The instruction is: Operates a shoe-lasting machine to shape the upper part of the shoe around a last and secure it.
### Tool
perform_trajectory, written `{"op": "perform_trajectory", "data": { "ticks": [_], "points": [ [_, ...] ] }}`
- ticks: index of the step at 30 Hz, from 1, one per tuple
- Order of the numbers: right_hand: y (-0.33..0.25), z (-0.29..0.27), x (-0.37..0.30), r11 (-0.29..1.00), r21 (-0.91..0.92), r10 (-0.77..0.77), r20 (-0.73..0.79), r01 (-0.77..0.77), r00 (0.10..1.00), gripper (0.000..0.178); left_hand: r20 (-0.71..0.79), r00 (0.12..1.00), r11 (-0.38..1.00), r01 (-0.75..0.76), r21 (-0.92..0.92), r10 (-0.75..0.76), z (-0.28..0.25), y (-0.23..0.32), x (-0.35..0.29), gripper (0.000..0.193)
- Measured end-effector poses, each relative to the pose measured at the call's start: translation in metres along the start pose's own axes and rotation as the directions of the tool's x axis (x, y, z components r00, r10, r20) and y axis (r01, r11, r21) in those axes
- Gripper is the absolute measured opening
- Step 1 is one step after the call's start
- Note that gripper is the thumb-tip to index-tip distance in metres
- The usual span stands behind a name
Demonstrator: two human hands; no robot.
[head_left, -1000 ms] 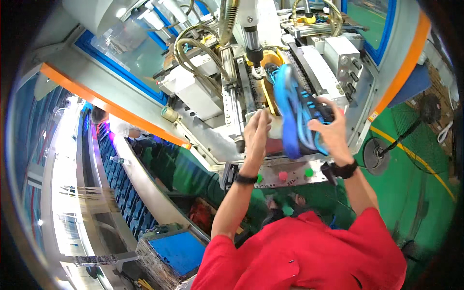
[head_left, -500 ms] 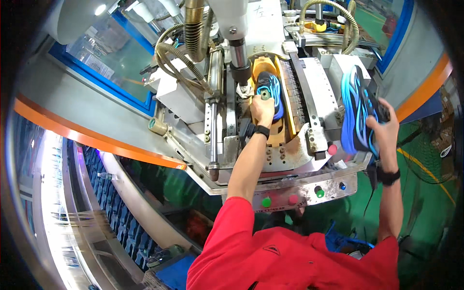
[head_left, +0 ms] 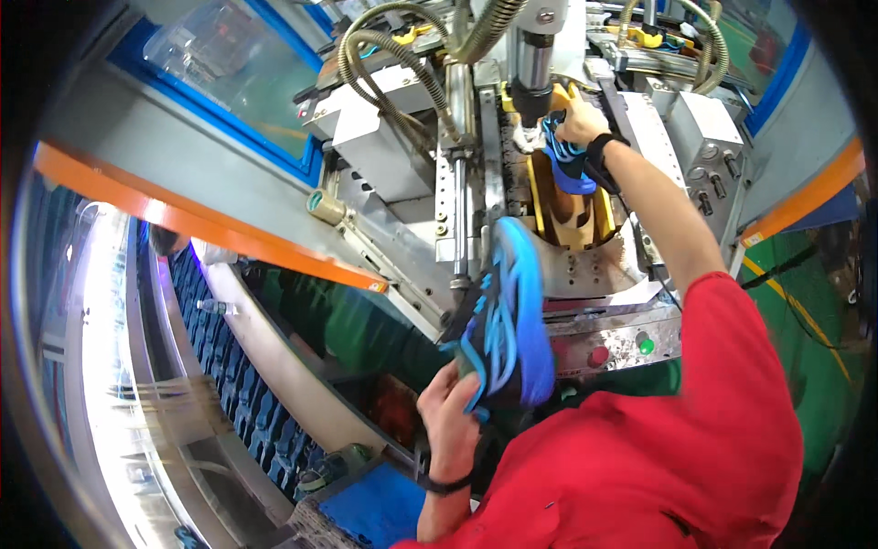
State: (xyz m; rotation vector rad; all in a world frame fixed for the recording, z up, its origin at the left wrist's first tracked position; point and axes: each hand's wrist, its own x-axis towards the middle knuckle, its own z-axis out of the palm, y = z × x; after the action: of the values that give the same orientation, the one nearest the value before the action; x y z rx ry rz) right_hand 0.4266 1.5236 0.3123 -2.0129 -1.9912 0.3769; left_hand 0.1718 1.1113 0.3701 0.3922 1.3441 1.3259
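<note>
My left hand [head_left: 448, 412] is closed round one end of a black and blue sports shoe [head_left: 519, 320], holding it up in front of the machine at the lower middle. Its blue sole side faces right. My right hand [head_left: 583, 122] reaches into the machine and grips the far end of a second black and blue shoe [head_left: 569, 170]. That shoe is at the yellow-sided mould [head_left: 599, 222], below and beside a vertical metal press rod [head_left: 533, 69]. Whether it rests fully in the mould I cannot tell. Fingers and rod partly cover it.
A control panel [head_left: 617, 343] with coloured buttons runs along the machine's front. Orange-edged guards [head_left: 219, 222] flank both sides. Ribbed hoses [head_left: 389, 41] hang at the upper left. A curved conveyor [head_left: 274, 366] lies at the left, with a blue-topped surface [head_left: 370, 508] at the bottom.
My left hand has drawn back from the mould to the lower left, now with a shoe. My right hand has carried its shoe from the right side into the machine. The view has shifted.
</note>
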Motion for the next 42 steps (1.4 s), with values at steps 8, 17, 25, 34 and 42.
{"op": "perform_trajectory", "data": {
  "ticks": [8, 17, 25, 34, 42],
  "points": [
    [-0.008, 0.065, -0.015, 0.996, 0.060, 0.067, -0.056, -0.063, 0.996, 0.048, -0.590, 0.765, 0.930, -0.362, -0.065, 0.256, -0.062, -0.052, -0.112, 0.023],
    [-0.018, 0.103, -0.313, 0.516, 0.526, -0.697, -0.201, 0.676, 0.688, 0.011, -0.781, 0.599, 0.981, -0.174, 0.089, 0.177, -0.063, -0.145, -0.186, 0.025],
    [0.014, 0.256, -0.349, 0.470, 0.479, -0.866, 0.086, 0.741, 0.493, 0.012, -0.804, 0.556, 0.834, -0.327, -0.445, -0.211, -0.046, -0.189, -0.245, 0.032],
    [-0.090, 0.184, -0.363, 0.387, 0.589, -0.868, -0.027, 0.709, 0.496, 0.012, -0.925, 0.207, 0.725, -0.576, -0.379, -0.319, -0.099, -0.268, -0.340, 0.023],
    [-0.419, 0.003, -0.548, -0.397, 0.505, -0.834, -0.547, 0.766, -0.072, 0.016, -0.862, -0.058, 0.613, -0.726, -0.311, -0.504, -0.242, -0.348, -0.435, 0.029]
  ]
}}
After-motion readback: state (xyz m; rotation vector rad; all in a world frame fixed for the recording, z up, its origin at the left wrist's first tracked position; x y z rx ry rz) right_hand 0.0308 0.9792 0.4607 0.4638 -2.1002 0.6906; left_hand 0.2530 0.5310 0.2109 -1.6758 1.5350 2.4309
